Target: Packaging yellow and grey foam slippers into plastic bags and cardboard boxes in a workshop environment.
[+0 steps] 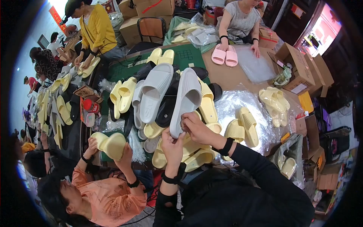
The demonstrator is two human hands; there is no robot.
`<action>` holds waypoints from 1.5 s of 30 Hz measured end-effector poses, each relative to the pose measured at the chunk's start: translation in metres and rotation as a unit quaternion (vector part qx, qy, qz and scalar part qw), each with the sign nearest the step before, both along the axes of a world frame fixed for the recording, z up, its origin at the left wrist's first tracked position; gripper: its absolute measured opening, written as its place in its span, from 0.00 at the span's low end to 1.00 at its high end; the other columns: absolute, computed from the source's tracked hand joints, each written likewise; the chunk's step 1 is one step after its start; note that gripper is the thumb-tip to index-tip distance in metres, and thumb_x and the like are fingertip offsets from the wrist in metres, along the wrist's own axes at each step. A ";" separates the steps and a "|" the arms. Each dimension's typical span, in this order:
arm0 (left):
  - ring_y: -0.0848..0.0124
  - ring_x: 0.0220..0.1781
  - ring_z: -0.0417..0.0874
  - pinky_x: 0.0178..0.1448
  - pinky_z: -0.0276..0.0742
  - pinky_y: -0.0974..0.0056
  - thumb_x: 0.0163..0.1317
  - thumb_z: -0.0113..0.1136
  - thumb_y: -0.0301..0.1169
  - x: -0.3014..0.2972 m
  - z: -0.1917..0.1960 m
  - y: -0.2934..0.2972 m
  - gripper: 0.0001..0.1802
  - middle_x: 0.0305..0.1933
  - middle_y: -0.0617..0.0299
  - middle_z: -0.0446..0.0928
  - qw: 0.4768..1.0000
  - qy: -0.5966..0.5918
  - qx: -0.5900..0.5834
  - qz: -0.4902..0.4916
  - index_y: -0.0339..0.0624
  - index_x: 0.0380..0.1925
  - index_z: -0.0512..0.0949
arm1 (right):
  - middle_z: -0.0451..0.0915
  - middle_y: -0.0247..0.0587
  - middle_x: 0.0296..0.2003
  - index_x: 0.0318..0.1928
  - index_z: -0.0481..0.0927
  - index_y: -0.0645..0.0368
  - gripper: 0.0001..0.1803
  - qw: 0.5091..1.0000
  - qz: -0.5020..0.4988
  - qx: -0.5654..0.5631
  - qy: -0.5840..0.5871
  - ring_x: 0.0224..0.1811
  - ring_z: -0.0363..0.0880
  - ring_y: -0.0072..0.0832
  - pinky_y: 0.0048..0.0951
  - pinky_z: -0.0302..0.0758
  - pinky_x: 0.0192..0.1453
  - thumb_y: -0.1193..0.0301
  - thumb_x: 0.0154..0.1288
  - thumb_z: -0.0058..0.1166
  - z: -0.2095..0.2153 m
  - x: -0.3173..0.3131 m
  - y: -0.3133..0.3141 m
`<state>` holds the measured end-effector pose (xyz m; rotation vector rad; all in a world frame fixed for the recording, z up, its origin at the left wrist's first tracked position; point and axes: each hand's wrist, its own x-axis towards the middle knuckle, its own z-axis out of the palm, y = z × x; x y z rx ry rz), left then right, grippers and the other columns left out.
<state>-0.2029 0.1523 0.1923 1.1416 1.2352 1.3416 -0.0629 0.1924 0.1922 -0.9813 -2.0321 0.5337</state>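
A grey slide slipper (pixel 185 98) with a ribbed strap points away from me, its heel end between my hands. My left hand (pixel 172 148) pinches the heel tip from below. On the heel's right edge, the fingers of my right hand (pixel 197 129) are closed. Another grey slipper (pixel 155 97) lies just left of it on a heap of slippers. Under and around my hands are pale yellow slippers (pixel 199 159), partly hidden by my wrists. A black slipper (pixel 165 109) shows between the two grey ones.
Clear plastic film (pixel 236 104) spreads to the right, with a yellow pair (pixel 247 126) on it. At my left a co-worker in orange (pixel 109 198) holds yellow slippers. Across the table, another person touches pink slippers (pixel 224 56). Cardboard boxes (pixel 295 68) stand at the right.
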 end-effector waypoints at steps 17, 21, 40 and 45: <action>0.75 0.41 0.78 0.45 0.74 0.72 0.55 0.60 0.19 -0.002 -0.001 0.007 0.20 0.42 0.56 0.77 0.998 -0.053 -0.029 -0.014 0.32 0.46 0.65 | 0.65 0.47 0.42 0.32 0.66 0.63 0.11 0.999 0.040 -0.033 0.003 0.47 0.64 0.43 0.34 0.64 0.49 0.86 0.46 0.48 0.000 0.010 0.004; 0.74 0.41 0.78 0.45 0.74 0.72 0.56 0.59 0.19 -0.012 -0.005 0.012 0.19 0.41 0.56 0.77 0.997 -0.032 -0.067 -0.006 0.32 0.47 0.65 | 0.65 0.46 0.43 0.33 0.66 0.62 0.09 0.996 0.049 -0.066 0.037 0.49 0.64 0.43 0.34 0.64 0.52 0.84 0.51 0.48 0.002 0.011 0.002; 0.67 0.45 0.79 0.46 0.79 0.66 0.61 0.54 0.23 -0.022 -0.019 0.024 0.20 0.49 0.52 0.75 0.982 -0.157 -0.104 0.027 0.31 0.53 0.65 | 0.67 0.47 0.44 0.35 0.67 0.59 0.08 0.989 -0.051 -0.090 0.106 0.50 0.66 0.43 0.36 0.63 0.55 0.81 0.55 0.49 -0.013 0.026 -0.008; 0.69 0.43 0.79 0.42 0.80 0.67 0.63 0.53 0.26 -0.028 -0.010 0.050 0.20 0.49 0.53 0.74 0.983 -0.150 -0.099 0.042 0.31 0.54 0.64 | 0.66 0.48 0.43 0.38 0.66 0.59 0.09 0.990 -0.064 -0.085 0.092 0.50 0.66 0.44 0.35 0.63 0.56 0.81 0.56 0.48 -0.018 0.031 -0.014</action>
